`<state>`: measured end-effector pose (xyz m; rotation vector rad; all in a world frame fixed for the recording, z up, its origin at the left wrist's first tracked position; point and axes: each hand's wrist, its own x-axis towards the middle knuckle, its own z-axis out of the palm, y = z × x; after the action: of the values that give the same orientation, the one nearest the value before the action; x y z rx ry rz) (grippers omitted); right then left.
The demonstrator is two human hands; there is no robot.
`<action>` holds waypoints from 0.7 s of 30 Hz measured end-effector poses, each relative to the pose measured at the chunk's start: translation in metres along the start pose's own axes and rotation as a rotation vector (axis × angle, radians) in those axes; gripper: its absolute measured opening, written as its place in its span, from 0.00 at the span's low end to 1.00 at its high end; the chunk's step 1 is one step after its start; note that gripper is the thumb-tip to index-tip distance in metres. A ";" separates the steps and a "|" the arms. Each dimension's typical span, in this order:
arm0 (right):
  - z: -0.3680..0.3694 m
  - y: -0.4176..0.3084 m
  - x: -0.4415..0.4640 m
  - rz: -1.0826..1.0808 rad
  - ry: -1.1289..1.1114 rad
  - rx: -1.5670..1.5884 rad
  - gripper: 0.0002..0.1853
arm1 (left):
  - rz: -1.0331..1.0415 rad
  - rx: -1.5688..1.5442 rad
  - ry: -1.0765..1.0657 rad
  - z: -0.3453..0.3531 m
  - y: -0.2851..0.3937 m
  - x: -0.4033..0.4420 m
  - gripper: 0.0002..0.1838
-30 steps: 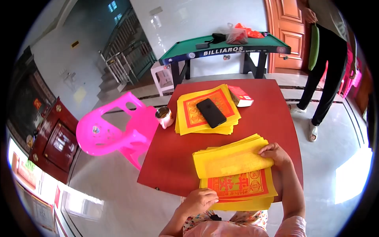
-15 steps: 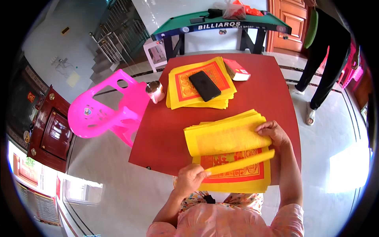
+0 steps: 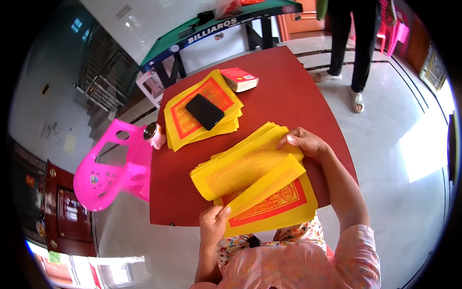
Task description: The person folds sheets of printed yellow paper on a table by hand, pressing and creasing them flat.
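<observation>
Near the table's front edge lies yellow joss paper (image 3: pixel 269 224) with a red printed design. My left hand (image 3: pixel 214 221) is closed on the lower left corner of a lifted sheet (image 3: pixel 269 188), thumb on top. That sheet slants up to the right, its plain yellow back showing. Behind it, a thick bundle of folded-over yellow sheets (image 3: pixel 231 176) curves at the left. My right hand (image 3: pixel 305 143) is closed round the bundle's right end, its thumb on top and its other fingertips partly hidden.
On the red table (image 3: pixel 274 86) are a second stack of printed yellow paper (image 3: pixel 180 137) with a black phone (image 3: pixel 205 111) on it, a thick red book (image 3: pixel 240 79) and a cup (image 3: pixel 155 136). A pink chair (image 3: pixel 108 176) stands left; a person (image 3: pixel 363 48) stands beyond the table.
My head view has turned, so the table appears rotated and shifted left. The lifted sheet's right end has risen towards the folded bundle and shows more of its face. Both hands keep their hold.
</observation>
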<state>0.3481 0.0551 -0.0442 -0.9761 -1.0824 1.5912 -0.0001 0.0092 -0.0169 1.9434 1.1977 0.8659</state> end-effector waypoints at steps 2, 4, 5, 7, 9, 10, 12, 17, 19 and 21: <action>-0.005 0.004 0.002 -0.062 -0.056 -0.050 0.32 | -0.012 0.007 -0.015 -0.001 -0.005 -0.002 0.18; -0.005 0.003 0.001 -0.056 -0.032 -0.032 0.35 | -0.024 0.010 -0.027 0.000 -0.008 -0.003 0.18; -0.004 0.002 0.000 -0.057 -0.065 -0.005 0.36 | -0.036 0.001 -0.010 0.001 -0.009 -0.003 0.19; -0.003 -0.001 0.002 -0.055 -0.117 0.013 0.34 | -0.050 -0.007 0.006 0.002 -0.009 -0.002 0.19; -0.003 0.000 0.002 -0.031 -0.118 0.011 0.33 | -0.050 -0.002 0.015 0.002 -0.007 -0.002 0.19; -0.002 0.000 0.002 -0.008 -0.120 0.004 0.31 | -0.051 0.000 0.012 0.001 -0.006 -0.002 0.19; -0.003 -0.001 0.003 0.006 -0.122 0.025 0.30 | -0.060 -0.031 0.029 0.002 -0.006 -0.001 0.20; 0.000 0.001 0.003 -0.025 -0.114 -0.003 0.30 | -0.059 -0.017 0.004 0.003 -0.006 -0.001 0.20; 0.005 -0.006 0.000 0.000 -0.101 -0.045 0.28 | -0.060 -0.003 -0.005 0.002 -0.007 -0.001 0.20; 0.006 -0.009 -0.002 0.010 -0.098 -0.059 0.27 | -0.048 0.004 -0.001 0.002 -0.008 -0.001 0.20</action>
<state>0.3450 0.0536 -0.0335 -0.9517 -1.1992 1.6373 -0.0023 0.0109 -0.0247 1.9109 1.2413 0.8384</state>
